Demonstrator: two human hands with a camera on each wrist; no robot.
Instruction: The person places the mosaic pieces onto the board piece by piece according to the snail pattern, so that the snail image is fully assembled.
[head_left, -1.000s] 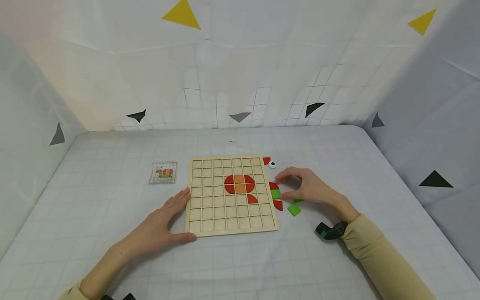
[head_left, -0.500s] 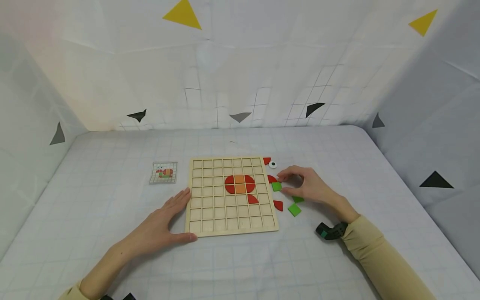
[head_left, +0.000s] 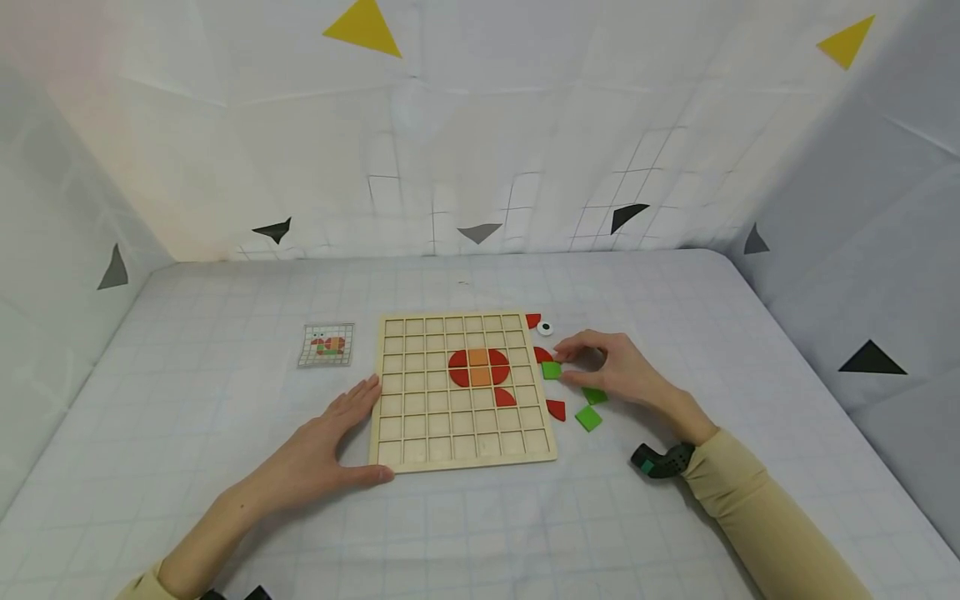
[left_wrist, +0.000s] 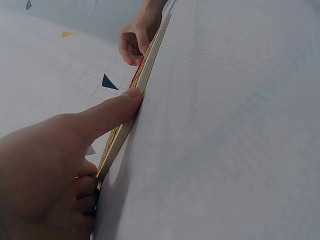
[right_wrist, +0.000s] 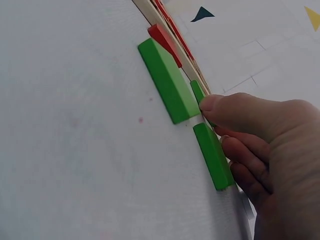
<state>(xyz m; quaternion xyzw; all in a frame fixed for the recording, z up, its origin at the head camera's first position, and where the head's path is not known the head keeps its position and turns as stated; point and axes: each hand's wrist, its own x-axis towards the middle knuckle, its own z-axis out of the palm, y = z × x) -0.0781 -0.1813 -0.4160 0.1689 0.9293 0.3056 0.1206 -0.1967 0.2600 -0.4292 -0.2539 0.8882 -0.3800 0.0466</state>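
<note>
A wooden grid board (head_left: pixel 427 429) lies flat on the table, with red quarter-round tiles and orange square tiles set in its cells. My left hand (head_left: pixel 315 450) rests at the board's left side, fingers along the edge and thumb at the near corner. Just right of the board, my right hand (head_left: pixel 626 375) pinches a green square tile (head_left: pixel 551 371) between thumb and forefinger. In the right wrist view the thumb touches that green square tile (right_wrist: pixel 196 90). A red quarter-round tile (head_left: pixel 542 356) lies beside it, partly behind the fingertips.
A second green square (head_left: pixel 588 418), a partly covered green piece (head_left: pixel 595 396) and a red quarter-round (head_left: pixel 557 410) lie near the board's right edge. Farther back sit a white eye disc (head_left: pixel 545 328) and another red piece (head_left: pixel 533 321). A pattern card (head_left: pixel 326 345) lies left of the board.
The right hand has shifted the green square slightly away from me; the neighbouring red quarter-round moved the same way. The left hand and board have stayed in place.
</note>
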